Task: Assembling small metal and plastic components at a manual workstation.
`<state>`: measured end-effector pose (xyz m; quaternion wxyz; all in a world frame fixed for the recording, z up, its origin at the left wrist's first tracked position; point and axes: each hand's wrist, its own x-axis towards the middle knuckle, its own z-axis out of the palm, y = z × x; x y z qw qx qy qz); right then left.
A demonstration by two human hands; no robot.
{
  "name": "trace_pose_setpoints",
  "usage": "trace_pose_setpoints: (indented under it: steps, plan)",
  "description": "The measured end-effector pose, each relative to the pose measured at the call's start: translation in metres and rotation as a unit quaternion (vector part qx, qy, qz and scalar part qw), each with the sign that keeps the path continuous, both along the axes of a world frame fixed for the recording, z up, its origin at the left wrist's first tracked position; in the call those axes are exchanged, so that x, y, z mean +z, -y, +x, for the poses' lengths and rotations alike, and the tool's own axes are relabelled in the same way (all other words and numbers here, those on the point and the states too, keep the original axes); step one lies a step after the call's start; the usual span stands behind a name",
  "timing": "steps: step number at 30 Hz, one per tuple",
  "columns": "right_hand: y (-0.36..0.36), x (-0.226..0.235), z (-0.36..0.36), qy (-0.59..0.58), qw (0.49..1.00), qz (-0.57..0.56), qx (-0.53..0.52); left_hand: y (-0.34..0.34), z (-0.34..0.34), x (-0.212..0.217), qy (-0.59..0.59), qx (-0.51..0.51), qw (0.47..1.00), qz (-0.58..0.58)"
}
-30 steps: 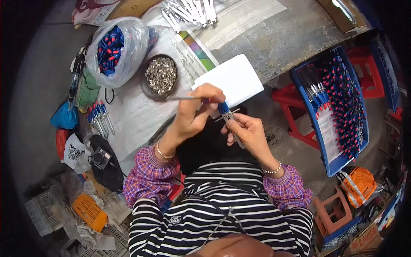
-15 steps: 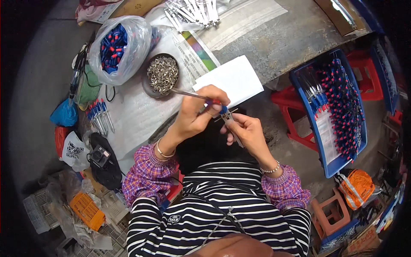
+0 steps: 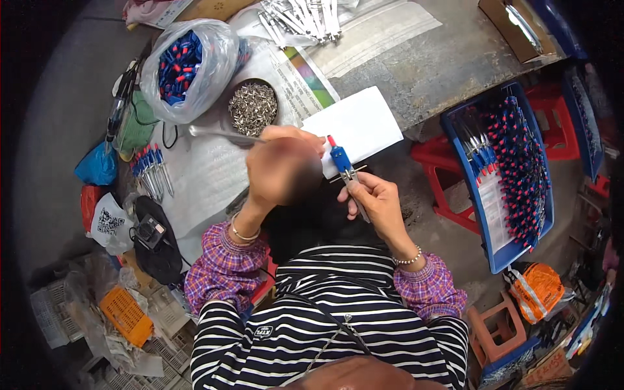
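Observation:
My left hand (image 3: 286, 168), partly smeared, is closed round a long thin metal tool (image 3: 224, 133), whose shaft sticks out leftward below a round bowl of small metal pieces (image 3: 252, 107). In my right hand (image 3: 376, 196), pinched between thumb and fingers, is a slim metal tool with a blue handle (image 3: 340, 159) and a red tip pointing up and away. A thin metal pin lies crosswise where its blue part meets the metal. The two hands are apart, both above my lap at the table's near edge. Whether my left fingers hold anything else is hidden.
A clear plastic bag (image 3: 221, 65) of blue-and-red parts stands behind the bowl. White paper (image 3: 364, 127) lies at the table edge. Several finished-looking blue-handled tools (image 3: 153, 172) lie left. On my right, a blue tray (image 3: 499, 260) of similar pieces rests on a red stool (image 3: 448, 188).
My left hand has moved left, off the blue handle's red end, and the thin metal tool has swung to point left. My right hand still holds the blue-handled tool.

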<state>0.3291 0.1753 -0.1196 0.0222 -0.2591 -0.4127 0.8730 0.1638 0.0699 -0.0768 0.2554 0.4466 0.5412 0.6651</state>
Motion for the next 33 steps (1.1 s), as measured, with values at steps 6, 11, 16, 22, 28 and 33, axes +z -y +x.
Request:
trace_pose_setpoints:
  steps: [6, 11, 16, 22, 28, 33]
  plan:
    - [0.031, 0.021, 0.002, -0.052, 0.992, 0.097, -0.054, 0.026, 0.010, 0.021, 0.151, 0.069, 0.957, -0.236]
    - [0.044, 0.025, 0.010, -0.042, 0.974, 0.222, 0.027, 0.035, 0.027, 0.011, 0.146, 0.044, 0.962, -0.224]
    - [0.060, 0.027, 0.006, -0.091, 0.954, 0.282, 0.054, 0.070, 0.018, 0.038, 0.246, 0.072, 0.950, -0.181]
    - [0.063, 0.018, 0.002, -0.083, 0.966, 0.222, 0.102, 0.167, -0.062, 0.077, 0.138, 0.311, 0.914, -0.220]
    - [0.064, 0.019, -0.007, -0.059, 0.959, 0.234, 0.149, 0.267, -0.193, 0.065, -0.078, 0.450, 0.830, -0.321]
    - [0.040, 0.052, 0.005, -0.078, 0.895, 0.420, 0.129, 0.285, -0.239, 0.035, -0.232, 0.428, 0.716, -0.501]
